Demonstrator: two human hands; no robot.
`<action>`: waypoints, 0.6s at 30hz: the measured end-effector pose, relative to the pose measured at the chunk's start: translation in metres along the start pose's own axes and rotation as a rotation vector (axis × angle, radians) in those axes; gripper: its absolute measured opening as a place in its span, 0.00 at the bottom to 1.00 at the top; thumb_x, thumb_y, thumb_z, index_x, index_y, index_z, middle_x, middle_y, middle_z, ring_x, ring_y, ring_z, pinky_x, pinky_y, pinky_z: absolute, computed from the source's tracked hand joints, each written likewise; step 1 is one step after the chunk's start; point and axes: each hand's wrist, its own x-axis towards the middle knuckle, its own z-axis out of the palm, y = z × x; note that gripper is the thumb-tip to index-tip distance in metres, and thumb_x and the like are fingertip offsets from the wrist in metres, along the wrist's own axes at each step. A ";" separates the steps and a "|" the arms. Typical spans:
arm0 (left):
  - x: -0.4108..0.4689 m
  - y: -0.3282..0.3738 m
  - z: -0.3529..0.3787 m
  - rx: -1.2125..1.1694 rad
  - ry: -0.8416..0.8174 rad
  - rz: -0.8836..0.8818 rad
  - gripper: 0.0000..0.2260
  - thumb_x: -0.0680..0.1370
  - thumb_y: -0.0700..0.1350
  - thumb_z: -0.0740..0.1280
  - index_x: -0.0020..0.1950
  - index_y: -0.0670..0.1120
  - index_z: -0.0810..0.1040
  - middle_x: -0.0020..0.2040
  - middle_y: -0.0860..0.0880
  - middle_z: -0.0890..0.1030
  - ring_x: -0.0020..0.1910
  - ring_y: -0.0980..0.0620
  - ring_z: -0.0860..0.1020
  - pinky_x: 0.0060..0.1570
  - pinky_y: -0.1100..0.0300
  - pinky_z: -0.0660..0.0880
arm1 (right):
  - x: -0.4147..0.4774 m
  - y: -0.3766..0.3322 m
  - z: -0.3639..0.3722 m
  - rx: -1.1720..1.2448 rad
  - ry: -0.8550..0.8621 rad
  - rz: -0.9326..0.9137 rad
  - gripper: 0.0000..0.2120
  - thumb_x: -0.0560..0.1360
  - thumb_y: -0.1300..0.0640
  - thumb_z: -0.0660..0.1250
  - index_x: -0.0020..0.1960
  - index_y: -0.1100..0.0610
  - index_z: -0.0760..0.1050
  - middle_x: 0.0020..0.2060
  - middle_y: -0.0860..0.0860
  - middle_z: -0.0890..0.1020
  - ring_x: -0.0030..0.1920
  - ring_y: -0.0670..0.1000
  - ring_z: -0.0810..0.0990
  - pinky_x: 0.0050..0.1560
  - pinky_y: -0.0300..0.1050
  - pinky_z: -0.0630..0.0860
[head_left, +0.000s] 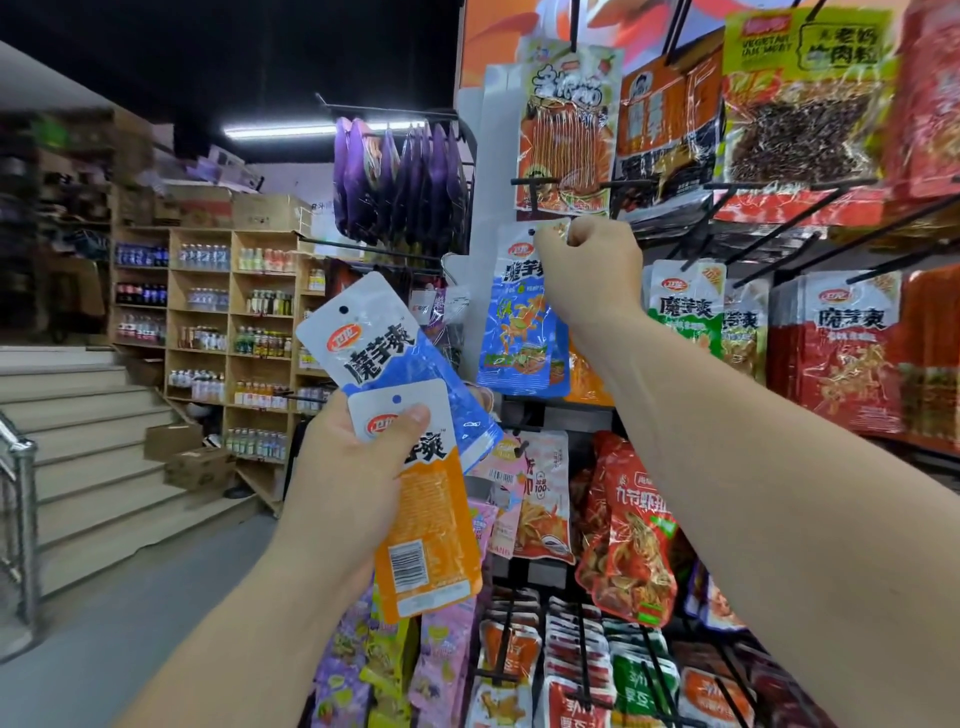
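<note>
The right forearm (779, 493) filled the lower right of the view, closest of all, and ran up to the right hand (587, 275) at the snack rack (540, 415). That hand was curled into a loose fist, with its fingertips (563, 234) pinching the top edge of a hanging blue packet (519, 332). This packet hung flat against the rack, just under a long orange packet (566, 130) and beside a green packet (685, 312). Whether its hole sat on a peg could not be told

The left forearm (249, 613) rose from the bottom edge to the left hand (353, 467), which was held out in front of the rack, left of the hanging packet. It gripped two packets fanned out together. The thumb (405, 421) pressed on the white top of an orange packet in hand (426, 519), and a blue packet in hand (395, 353) stuck out behind it, tilted up and to the left

Red packets (852, 353) hung at the far right and purple packets (405, 176) hung high on the rack's left side. Farther back stood wooden shelves (228, 312) stocked with bottles, with cardboard boxes (192, 457) on the stairs (93, 441) beside them
</note>
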 end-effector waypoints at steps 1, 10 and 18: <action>0.000 0.000 0.000 0.002 -0.001 0.000 0.08 0.83 0.39 0.68 0.60 0.48 0.80 0.50 0.50 0.89 0.46 0.48 0.88 0.42 0.52 0.83 | 0.000 0.000 0.000 -0.006 -0.003 0.002 0.23 0.75 0.59 0.65 0.31 0.51 0.54 0.24 0.45 0.54 0.28 0.49 0.53 0.32 0.44 0.51; -0.003 -0.002 0.000 -0.001 -0.016 0.008 0.08 0.82 0.39 0.68 0.56 0.51 0.80 0.49 0.51 0.89 0.46 0.50 0.88 0.46 0.50 0.81 | 0.009 0.002 -0.002 -0.067 0.025 0.014 0.27 0.79 0.53 0.68 0.27 0.53 0.58 0.17 0.46 0.58 0.22 0.47 0.55 0.27 0.46 0.53; -0.006 -0.006 -0.001 0.000 -0.023 0.000 0.08 0.82 0.39 0.68 0.60 0.49 0.80 0.50 0.50 0.89 0.47 0.48 0.88 0.45 0.49 0.82 | 0.012 0.004 -0.002 -0.262 0.065 0.074 0.24 0.78 0.54 0.67 0.27 0.54 0.61 0.23 0.49 0.61 0.26 0.51 0.58 0.29 0.46 0.57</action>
